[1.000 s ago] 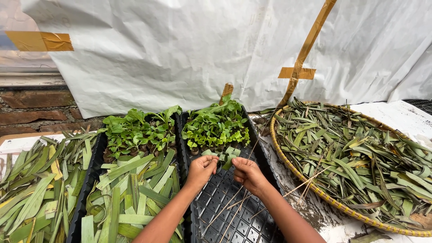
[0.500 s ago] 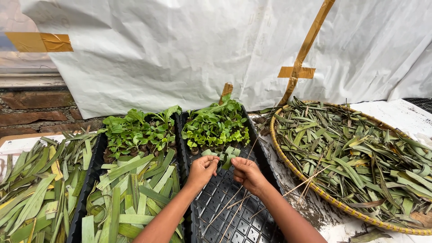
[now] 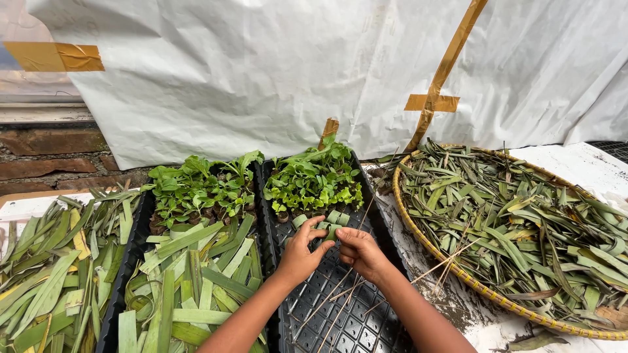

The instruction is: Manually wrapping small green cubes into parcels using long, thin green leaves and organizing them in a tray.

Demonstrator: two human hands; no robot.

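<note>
At frame centre my left hand (image 3: 299,256) and right hand (image 3: 361,252) both pinch a rolled leaf cup (image 3: 330,232), just below the seedlings (image 3: 313,183).

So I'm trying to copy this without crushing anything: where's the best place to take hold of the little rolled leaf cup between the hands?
Probably by its curved side wall, pinched lightly from both sides. The rolled leaf cup is a short green tube at the fingertips of the left hand and right hand, above the black tray. Come from above and the near side; seedlings crowd the far side.
</note>
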